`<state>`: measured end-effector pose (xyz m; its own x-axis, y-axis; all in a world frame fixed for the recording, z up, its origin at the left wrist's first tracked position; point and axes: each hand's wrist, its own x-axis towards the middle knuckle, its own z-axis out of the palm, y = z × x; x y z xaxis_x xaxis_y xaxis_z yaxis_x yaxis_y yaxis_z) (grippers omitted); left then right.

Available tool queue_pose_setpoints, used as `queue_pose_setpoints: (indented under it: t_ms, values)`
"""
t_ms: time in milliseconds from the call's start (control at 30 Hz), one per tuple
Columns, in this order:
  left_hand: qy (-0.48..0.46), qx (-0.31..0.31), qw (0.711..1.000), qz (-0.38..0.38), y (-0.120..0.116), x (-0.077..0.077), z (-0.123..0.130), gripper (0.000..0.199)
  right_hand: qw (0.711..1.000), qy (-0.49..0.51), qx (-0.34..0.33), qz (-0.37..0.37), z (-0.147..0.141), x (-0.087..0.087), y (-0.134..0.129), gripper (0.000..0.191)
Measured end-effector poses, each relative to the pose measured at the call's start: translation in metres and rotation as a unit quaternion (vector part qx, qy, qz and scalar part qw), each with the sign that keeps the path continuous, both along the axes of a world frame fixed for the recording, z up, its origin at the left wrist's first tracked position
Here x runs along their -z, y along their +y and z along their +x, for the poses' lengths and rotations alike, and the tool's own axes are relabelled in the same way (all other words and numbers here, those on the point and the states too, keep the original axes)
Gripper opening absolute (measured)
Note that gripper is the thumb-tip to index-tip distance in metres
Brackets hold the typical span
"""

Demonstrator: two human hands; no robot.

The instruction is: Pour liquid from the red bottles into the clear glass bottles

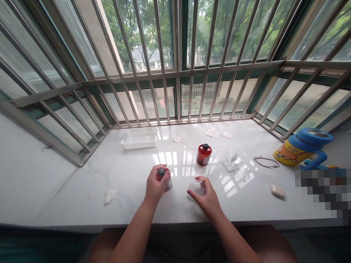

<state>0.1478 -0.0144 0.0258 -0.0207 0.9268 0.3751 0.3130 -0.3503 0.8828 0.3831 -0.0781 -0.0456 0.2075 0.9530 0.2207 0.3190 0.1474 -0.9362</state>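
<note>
My left hand (157,183) is wrapped round a red bottle with a black cap (167,185), which stands upright on the white counter. The bottle's far side is hidden by my fingers. To its right, my right hand (206,196) is closed on a small clear container (196,187) near the counter's front. What is inside that container, if anything, I cannot make out. A second red bottle with a black cap (204,155) stands upright beyond my hands, touched by neither. Right of it lies a clear plastic case (232,160).
A white perforated basket (140,144) sits at the back left. Crumpled white tissue (110,196) lies at left, more pieces (211,133) at the back. To the right are a thin cord loop (267,162), a blue and yellow mug (298,149) and a pinkish object (277,191). Metal bars (178,96) border the counter (132,211).
</note>
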Motion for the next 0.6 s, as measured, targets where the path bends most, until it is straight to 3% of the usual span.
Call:
queue_pose_setpoints:
  t_ms: [100,233,367,500,600]
  values:
    - [-0.003,0.002,1.000,-0.002,0.000,0.001,0.000,0.019,1.000,-0.013,-0.019,0.017,0.001,0.001,0.000,0.035]
    - [-0.010,0.001,1.000,-0.006,0.000,0.003,-0.001,0.020,0.998,0.053,0.014,0.001,-0.001,0.008,0.000,0.050]
    - [-0.024,-0.004,0.999,-0.025,-0.001,0.004,0.000,0.023,1.000,0.021,-0.003,0.019,-0.002,0.013,0.000,0.043]
    - [-0.061,-0.016,0.997,-0.035,-0.002,0.004,0.002,0.032,0.998,0.056,0.014,0.005,-0.001,0.013,0.001,0.054]
    - [-0.053,-0.012,0.998,-0.041,-0.002,0.005,0.001,0.035,0.999,0.023,-0.007,0.021,-0.001,0.011,0.001,0.042]
